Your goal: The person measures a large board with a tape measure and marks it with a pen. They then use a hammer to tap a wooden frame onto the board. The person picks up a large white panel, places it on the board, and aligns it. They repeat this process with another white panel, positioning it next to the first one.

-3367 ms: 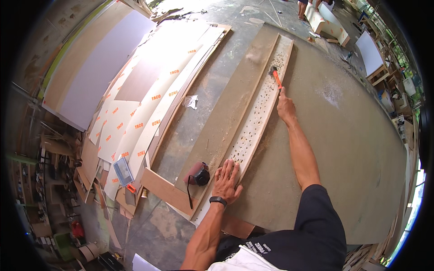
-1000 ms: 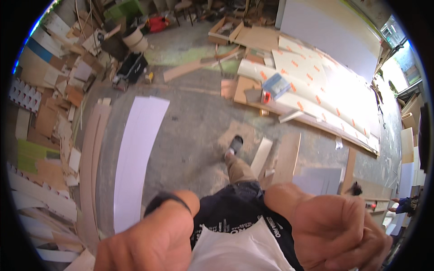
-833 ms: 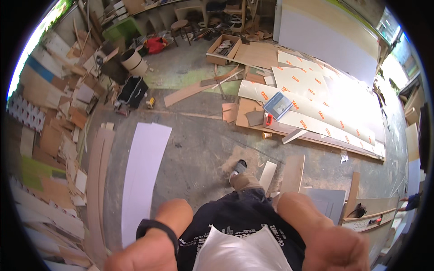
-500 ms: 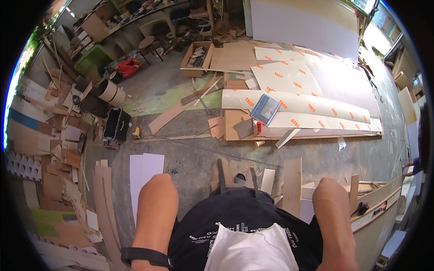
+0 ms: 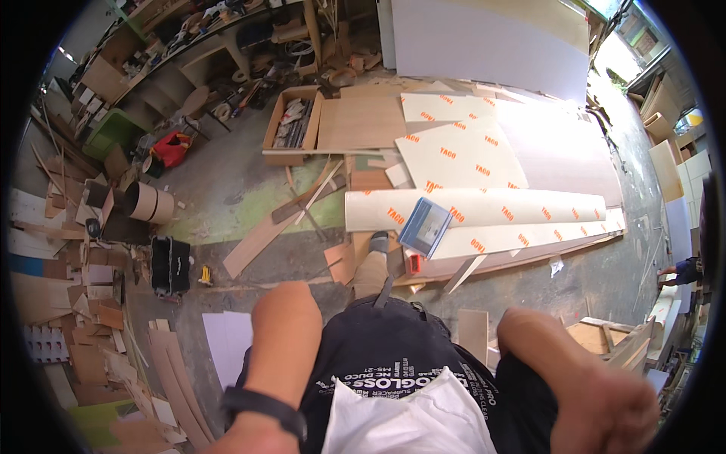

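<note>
Pale lilac sheet (image 5: 227, 340), on the floor (image 5: 597, 265) and partly behind the left forearm, is nearest the left hand (image 5: 253, 437). That hand runs off the lower edge, so from my end I cannot tell how its fingers are set. Nearest the right arm are a board (image 5: 473, 333) and a light panel (image 5: 591, 334); the right hand (image 5: 609, 412) is blurred, and I cannot tell whether its fingers are released or clenched. I see neither hand touching any of these. I judge that no piece is being worked: they lie apart from the hands, and how much is done or left I cannot read from this view. Ahead, one shoe (image 5: 380, 242) is beside a blue box (image 5: 426, 227), which rests aslant on printed sheets (image 5: 514, 204). Farther out I have a black crate (image 5: 170, 265) and, at far right, another person (image 5: 684, 274)
</note>
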The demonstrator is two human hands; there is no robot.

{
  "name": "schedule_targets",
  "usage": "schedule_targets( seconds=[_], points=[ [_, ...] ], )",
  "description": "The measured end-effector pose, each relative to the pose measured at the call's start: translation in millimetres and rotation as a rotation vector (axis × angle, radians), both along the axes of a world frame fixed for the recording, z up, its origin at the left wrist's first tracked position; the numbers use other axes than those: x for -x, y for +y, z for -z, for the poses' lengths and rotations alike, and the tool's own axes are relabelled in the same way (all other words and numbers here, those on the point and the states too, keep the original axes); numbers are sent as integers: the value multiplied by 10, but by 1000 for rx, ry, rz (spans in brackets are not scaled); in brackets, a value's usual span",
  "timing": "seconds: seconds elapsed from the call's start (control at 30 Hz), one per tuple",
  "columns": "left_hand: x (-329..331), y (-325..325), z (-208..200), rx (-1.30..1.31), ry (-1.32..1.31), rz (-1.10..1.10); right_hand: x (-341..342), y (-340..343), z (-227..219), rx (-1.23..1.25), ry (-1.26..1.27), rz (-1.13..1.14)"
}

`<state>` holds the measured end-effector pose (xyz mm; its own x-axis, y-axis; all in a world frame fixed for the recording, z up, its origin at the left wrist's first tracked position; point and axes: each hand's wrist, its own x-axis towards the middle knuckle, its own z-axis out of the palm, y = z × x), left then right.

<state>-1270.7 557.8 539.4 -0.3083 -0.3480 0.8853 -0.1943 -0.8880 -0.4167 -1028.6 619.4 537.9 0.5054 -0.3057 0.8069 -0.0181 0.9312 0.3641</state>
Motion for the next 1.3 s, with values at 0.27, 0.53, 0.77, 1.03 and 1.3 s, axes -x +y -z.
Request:
schedule_targets(
  seconds=[0.27,0.53,0.77,1.03,1.3],
  points=[
    [-240,2750,331,978,304,1225,-388,2499,1954,1462,-499,689],
    [-765,4592,952,500,1126,1484,-1447,2634,4737,2353,104,499],
    [-1602,6971,1287,532,1253,1327,-2304,3585,5671,2667,-276,564],
    [-2407,9558,2016,1709,1198,676,-4073,7031,4882,2402,-103,671],
    [-2464,11196,2924,2170,420,-50,-3794,10669,3294,2089,-62,-409]
  ],
)
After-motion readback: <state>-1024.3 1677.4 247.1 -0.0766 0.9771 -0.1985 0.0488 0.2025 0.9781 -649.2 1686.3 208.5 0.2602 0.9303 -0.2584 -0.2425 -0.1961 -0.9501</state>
